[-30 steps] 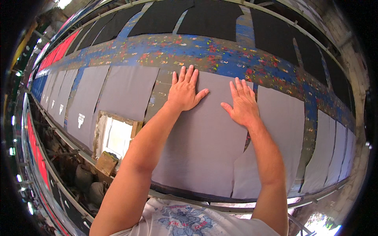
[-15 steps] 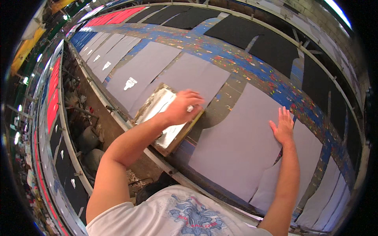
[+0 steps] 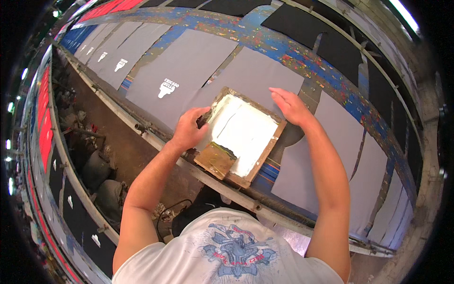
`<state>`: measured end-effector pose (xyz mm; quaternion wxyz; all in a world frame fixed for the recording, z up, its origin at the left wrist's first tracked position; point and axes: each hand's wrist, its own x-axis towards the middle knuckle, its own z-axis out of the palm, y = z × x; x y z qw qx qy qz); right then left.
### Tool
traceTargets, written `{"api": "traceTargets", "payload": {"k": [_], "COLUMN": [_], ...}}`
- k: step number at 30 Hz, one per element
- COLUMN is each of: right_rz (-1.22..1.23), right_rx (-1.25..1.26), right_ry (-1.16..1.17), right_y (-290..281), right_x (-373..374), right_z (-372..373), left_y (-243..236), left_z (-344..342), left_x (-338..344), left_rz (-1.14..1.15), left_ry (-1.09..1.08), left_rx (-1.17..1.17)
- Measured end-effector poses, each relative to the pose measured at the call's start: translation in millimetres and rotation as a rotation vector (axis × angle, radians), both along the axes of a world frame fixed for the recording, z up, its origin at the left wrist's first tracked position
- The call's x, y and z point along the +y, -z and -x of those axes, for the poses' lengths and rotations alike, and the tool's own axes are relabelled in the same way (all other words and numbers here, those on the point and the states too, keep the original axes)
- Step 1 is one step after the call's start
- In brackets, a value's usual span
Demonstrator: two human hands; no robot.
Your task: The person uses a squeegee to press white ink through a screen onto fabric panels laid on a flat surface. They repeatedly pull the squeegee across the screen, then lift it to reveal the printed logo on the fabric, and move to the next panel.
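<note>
Your wooden-framed printing screen, white with ink [image 3: 243,135], has just landed on the grey fabric panel [image 3: 257,75] — left hand [image 3: 188,130] gripping its edge, right hand [image 3: 289,105] flat, fingers together — lined up for printing.

A long desk [image 3: 265,35] runs diagonally through the view, its blue surface speckled with paint. Grey fabric pieces [image 3: 187,66] lie along it in a row; black fabric pieces [image 3: 302,21] lie on the far side. A metal rail [image 3: 142,135] borders the near edge. Below it, a brown floor [image 3: 118,146] holds sacks [image 3: 97,168] and clutter. Red panels [image 3: 45,128] line the left. A bright light strip [image 3: 402,14] shows at upper right.
</note>
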<state>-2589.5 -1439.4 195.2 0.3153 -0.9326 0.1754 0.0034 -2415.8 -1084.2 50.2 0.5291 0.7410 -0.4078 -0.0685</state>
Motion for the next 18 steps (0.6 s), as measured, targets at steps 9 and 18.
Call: {"api": "traceTargets", "payload": {"k": [9, 18], "right_rz": [-0.19, -0.446], "right_rx": [0.461, -0.178], "right_ry": [0.183, 0.471], "right_y": [5, -11], "right_x": [-22, -9], "right_z": [-53, 3], "left_y": [20, 7], "left_z": [-5, -10], "left_x": [4, 14], "left_rz": [0.191, 0.321], "left_ry": [0.057, 0.042], "left_rx": [0.213, 0.469]}}
